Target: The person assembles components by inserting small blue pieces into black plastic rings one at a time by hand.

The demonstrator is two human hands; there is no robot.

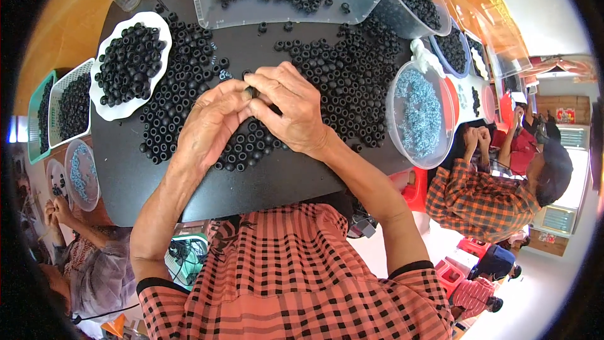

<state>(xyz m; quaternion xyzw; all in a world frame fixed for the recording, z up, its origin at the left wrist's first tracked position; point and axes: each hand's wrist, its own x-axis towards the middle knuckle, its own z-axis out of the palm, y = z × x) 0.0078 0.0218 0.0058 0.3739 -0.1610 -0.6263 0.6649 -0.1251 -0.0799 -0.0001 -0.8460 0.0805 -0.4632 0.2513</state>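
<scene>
Above the dark table [170, 198], my left hand [217, 113] and my right hand [289, 104] meet, fingertips touching. Pinched between them is a small black ring-like part [251, 92], mostly covered by my thumbs and fingers. Both hands are closed on it. Loose black parts of the same kind, round with a hole through the middle, lie spread beneath and around my hands. One group [170, 113] is on the left, another [346, 82] on the right. Tiny pale blue pieces [224, 75] lie just beyond my left fingers.
A white scalloped plate [119, 112] heaped with black parts stands left. A large clear bin [251, 20] is at the back. To the right are a round tub [393, 129] of pale blue pieces and a deeper tub [443, 22]. Co-workers sit on both sides, one in orange plaid [481, 201].
</scene>
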